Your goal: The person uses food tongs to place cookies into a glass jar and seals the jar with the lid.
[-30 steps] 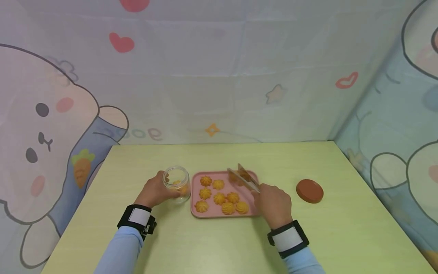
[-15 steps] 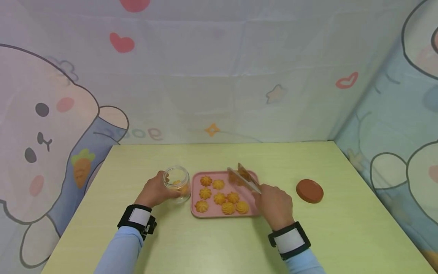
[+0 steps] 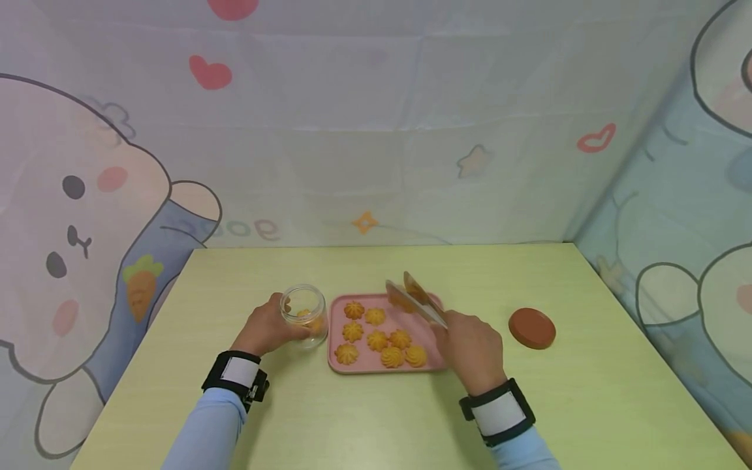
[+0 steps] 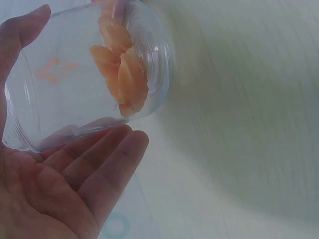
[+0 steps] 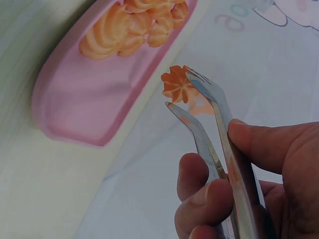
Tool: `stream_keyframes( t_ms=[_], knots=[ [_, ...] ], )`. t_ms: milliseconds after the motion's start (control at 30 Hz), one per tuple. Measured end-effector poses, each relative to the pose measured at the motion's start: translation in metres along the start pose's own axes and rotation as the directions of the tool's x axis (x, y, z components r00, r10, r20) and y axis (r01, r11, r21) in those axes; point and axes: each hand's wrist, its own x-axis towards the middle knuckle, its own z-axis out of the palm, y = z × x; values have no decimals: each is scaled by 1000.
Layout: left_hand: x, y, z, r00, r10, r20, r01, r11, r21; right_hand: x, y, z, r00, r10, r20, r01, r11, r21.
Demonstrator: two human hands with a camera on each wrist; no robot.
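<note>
Left hand [image 3: 267,328] grips glass jar [image 3: 305,317]; right hand [image 3: 472,349] grasps metal tongs [image 5: 228,144], piped cookie [image 5: 177,83] at tips; pink tray [image 3: 418,330] between hands.

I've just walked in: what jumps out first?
Probably the pink tray of golden cookies centred on the table, with the right hand holding tongs above its right half, a cookie at their tips. To the tray's left, the left hand grips an open glass jar with a few cookies inside. A huge cartoon animal fills the backdrop at left.
</note>
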Motion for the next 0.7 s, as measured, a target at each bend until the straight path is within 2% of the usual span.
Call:
stream_keyframes(
  t_ms=[367, 700],
  knots=[
    [1, 0, 0, 1000, 0, -1, 0, 1000, -13, 5, -21, -15, 993, -73, -93, 75, 997, 13],
    [0, 1, -2, 1000, 0, 1, 0, 1000, -19, 14, -59, -32, 981, -156, -114, 156, 988, -5]
  ],
)
